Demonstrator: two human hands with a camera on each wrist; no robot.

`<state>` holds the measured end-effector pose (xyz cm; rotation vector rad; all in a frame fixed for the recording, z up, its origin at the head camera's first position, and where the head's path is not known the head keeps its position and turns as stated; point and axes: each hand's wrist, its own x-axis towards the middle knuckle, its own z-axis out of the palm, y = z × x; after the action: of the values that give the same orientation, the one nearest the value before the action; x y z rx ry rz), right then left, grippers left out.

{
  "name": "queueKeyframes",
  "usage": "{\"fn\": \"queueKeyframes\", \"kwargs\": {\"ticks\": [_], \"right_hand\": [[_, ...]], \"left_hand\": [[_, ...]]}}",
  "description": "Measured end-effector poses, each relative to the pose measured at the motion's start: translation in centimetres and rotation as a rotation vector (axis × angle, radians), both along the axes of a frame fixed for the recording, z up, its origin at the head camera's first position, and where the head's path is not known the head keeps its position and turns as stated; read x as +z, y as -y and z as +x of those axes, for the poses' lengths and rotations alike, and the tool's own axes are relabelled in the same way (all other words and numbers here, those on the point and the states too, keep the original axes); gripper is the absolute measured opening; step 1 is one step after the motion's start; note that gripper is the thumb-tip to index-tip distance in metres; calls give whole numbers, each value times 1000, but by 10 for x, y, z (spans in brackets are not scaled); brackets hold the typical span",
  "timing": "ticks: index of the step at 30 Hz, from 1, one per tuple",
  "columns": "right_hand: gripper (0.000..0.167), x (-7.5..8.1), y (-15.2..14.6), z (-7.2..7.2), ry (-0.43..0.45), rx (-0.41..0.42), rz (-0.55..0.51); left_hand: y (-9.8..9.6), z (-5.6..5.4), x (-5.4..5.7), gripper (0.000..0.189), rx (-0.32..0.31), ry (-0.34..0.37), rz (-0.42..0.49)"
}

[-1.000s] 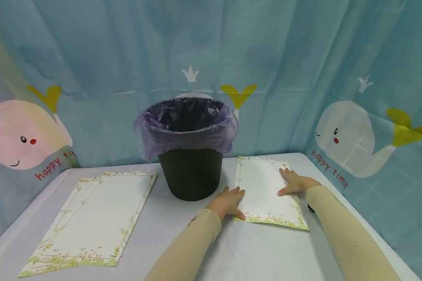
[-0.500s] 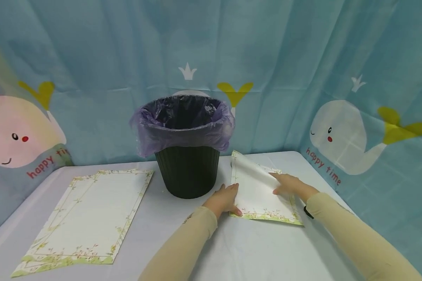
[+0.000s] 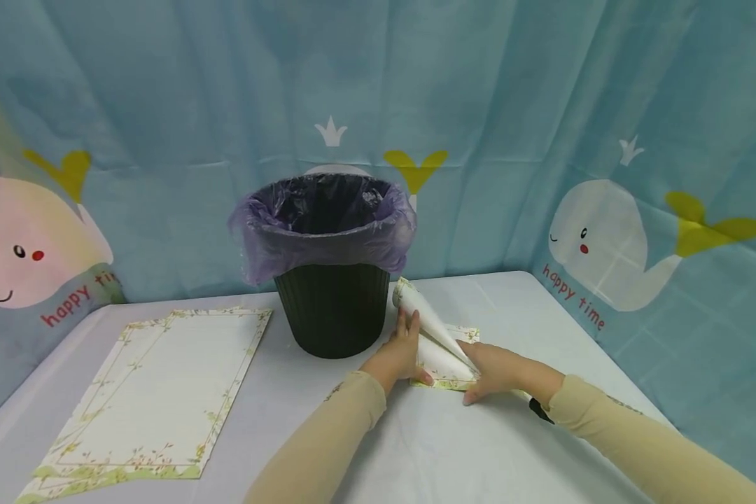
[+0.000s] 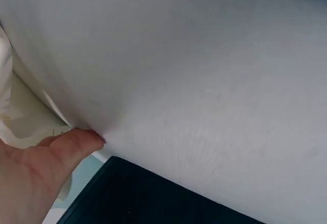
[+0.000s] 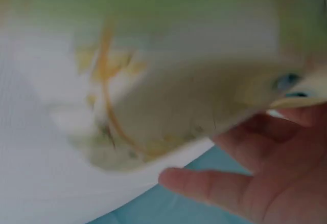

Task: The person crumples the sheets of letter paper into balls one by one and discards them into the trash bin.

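Observation:
A white sheet of stationery paper (image 3: 439, 360) with a floral, green-bottomed border lies at the right of the table. Its right part is curled over into a slanting, cone-like roll (image 3: 425, 315). My left hand (image 3: 403, 357) rests along the paper's left side, fingers extended and thumb near the lower edge. At the roll's lower right end, my right hand (image 3: 500, 371) pushes against the paper with thumb spread. In the right wrist view, the bent paper (image 5: 173, 101) is blurred and hides some fingertips. A bordered corner shows behind the roll.
A black bin (image 3: 337, 308) with a purple bag (image 3: 327, 245) over its rim stands just left of my left hand. Overlapping bordered sheets (image 3: 157, 392) lie at the table's left. A blue whale-print curtain (image 3: 479, 105) hangs behind the white-covered table (image 3: 441, 455).
My right hand has moved left and nearer, from lying flat on the sheet's right side, curling the paper over toward my left hand. The left hand has stayed at the left edge.

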<state>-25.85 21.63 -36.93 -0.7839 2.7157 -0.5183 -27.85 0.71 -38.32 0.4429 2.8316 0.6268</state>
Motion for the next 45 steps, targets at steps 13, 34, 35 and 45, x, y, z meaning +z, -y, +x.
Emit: {"fn": "queueKeyframes", "kwargs": {"ticks": [13,34,35,45], "right_hand": [[42,5,-5,16,-333,8,73],[30,50,14,56,-956,490,-271],[31,50,20,55,-971,497,-303],[39,57,72,47,-1070,462,-486]], "left_hand": [[14,27,27,74,-23,-189,-94],[59,109,54,115,-22,-266,266],[63,109,56,115,-13,-216,361],[94,110,65,88,73,10,947]]}}
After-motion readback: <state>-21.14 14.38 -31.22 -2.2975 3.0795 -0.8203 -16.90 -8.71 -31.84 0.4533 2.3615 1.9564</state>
